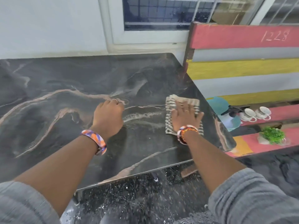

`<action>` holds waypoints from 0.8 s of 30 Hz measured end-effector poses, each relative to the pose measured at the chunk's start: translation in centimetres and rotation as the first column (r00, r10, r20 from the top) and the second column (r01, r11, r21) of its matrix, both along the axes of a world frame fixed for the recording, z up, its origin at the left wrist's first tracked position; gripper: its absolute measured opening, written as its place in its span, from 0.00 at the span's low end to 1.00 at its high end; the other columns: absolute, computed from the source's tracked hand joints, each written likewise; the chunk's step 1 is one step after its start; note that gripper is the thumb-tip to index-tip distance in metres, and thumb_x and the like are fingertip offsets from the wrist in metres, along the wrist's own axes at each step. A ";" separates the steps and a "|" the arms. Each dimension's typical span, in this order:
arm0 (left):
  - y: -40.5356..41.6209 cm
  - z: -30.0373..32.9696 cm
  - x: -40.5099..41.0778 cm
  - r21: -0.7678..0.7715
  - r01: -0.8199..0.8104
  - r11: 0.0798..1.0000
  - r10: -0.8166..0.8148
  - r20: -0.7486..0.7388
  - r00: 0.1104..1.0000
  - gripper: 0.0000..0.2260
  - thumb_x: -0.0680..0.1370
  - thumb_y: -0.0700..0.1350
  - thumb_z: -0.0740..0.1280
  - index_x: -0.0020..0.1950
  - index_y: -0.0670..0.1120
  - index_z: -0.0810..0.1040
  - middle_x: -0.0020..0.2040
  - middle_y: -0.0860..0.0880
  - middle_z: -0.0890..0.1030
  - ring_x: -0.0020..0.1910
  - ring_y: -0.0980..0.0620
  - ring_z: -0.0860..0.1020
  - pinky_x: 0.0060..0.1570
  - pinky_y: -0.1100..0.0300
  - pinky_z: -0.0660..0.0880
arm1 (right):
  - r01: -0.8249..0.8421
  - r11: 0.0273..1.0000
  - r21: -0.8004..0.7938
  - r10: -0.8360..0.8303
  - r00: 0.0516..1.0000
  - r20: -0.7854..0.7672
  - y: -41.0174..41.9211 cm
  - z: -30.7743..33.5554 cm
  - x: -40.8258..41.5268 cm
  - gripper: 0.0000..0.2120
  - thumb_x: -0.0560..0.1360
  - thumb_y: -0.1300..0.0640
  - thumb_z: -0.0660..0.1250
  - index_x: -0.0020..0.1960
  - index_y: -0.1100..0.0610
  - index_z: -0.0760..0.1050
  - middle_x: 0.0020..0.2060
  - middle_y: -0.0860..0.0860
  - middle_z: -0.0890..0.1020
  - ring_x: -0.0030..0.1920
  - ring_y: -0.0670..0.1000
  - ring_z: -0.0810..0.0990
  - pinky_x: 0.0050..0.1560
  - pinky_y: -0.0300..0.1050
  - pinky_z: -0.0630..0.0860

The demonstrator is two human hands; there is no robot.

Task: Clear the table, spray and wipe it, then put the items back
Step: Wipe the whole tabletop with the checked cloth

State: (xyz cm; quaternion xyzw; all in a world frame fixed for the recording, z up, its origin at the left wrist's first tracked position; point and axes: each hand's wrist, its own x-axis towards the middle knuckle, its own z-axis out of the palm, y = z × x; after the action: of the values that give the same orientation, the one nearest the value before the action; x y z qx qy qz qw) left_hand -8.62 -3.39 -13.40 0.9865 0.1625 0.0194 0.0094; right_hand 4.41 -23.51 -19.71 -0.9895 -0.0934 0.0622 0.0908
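Note:
A dark marble-patterned table (68,97) fills the left and middle of the view. A striped grey and white cloth (176,101) lies on it near the right edge. My right hand (184,117) presses flat on the cloth with fingers spread. My left hand (108,117) rests on the bare tabletop to the left of the cloth, fingers curled down, holding nothing. Faint wet streaks run across the table between the two hands. On the bench to the right stand a spray bottle (231,114), two white cups (254,113) and a small green plant (272,135).
A pink, yellow and grey slatted bench (242,68) stands close against the table's right edge. A teal plastic basket (216,104) sits on it beside the spray bottle. A wall and a barred window (155,15) lie behind the table. The floor below is dark and speckled.

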 end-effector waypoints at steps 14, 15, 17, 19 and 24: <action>-7.3 -2.2 -0.9 -0.058 0.043 0.997 -0.040 0.043 0.998 0.17 0.72 0.35 0.60 0.58 0.44 0.77 0.61 0.43 0.76 0.60 0.40 0.73 0.58 0.51 0.68 | 0.464 0.883 0.065 -0.467 0.883 0.041 -13.1 0.2 -1.1 0.23 0.81 0.47 0.45 0.70 0.55 0.64 0.63 0.61 0.74 0.64 0.63 0.72 0.60 0.58 0.68; -7.0 -2.2 -1.4 -0.057 0.033 0.998 -0.030 0.051 0.998 0.16 0.72 0.35 0.60 0.58 0.44 0.78 0.61 0.43 0.77 0.60 0.40 0.73 0.58 0.51 0.68 | 0.467 0.880 0.086 -0.472 0.880 0.044 -13.3 0.2 -1.7 0.23 0.81 0.48 0.45 0.71 0.55 0.63 0.65 0.60 0.74 0.64 0.63 0.71 0.60 0.58 0.67; -6.3 -2.2 -2.4 -0.056 0.011 0.998 -0.007 0.063 0.998 0.16 0.73 0.35 0.60 0.57 0.44 0.78 0.60 0.42 0.77 0.59 0.39 0.73 0.58 0.50 0.69 | 0.433 0.893 0.123 -0.442 0.895 0.056 -13.2 -0.1 -3.0 0.23 0.81 0.49 0.46 0.74 0.54 0.60 0.70 0.58 0.69 0.69 0.61 0.66 0.66 0.60 0.64; -5.3 -2.3 -3.3 -0.050 -0.002 0.999 0.006 0.072 0.997 0.15 0.73 0.35 0.59 0.57 0.44 0.79 0.60 0.42 0.77 0.59 0.39 0.74 0.57 0.50 0.70 | 0.378 0.913 0.155 -0.396 0.913 0.102 -12.4 -0.7 -4.8 0.26 0.79 0.48 0.45 0.75 0.52 0.59 0.74 0.54 0.62 0.75 0.58 0.57 0.72 0.61 0.53; -2.1 -2.0 -6.6 -0.068 -0.019 0.997 0.024 0.071 0.997 0.16 0.73 0.34 0.59 0.57 0.43 0.78 0.60 0.41 0.77 0.59 0.38 0.74 0.56 0.49 0.71 | 0.168 0.970 0.178 -0.205 0.954 0.218 -6.5 -1.9 -12.6 0.34 0.71 0.43 0.41 0.71 0.53 0.67 0.72 0.54 0.68 0.74 0.58 0.60 0.72 0.62 0.46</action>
State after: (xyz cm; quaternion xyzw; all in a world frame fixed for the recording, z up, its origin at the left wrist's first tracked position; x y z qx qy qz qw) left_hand -15.18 -5.45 -15.42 0.9824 0.1732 0.0494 0.0484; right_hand -8.19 -30.06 -21.61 -0.9840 -0.0142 -0.0718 0.1625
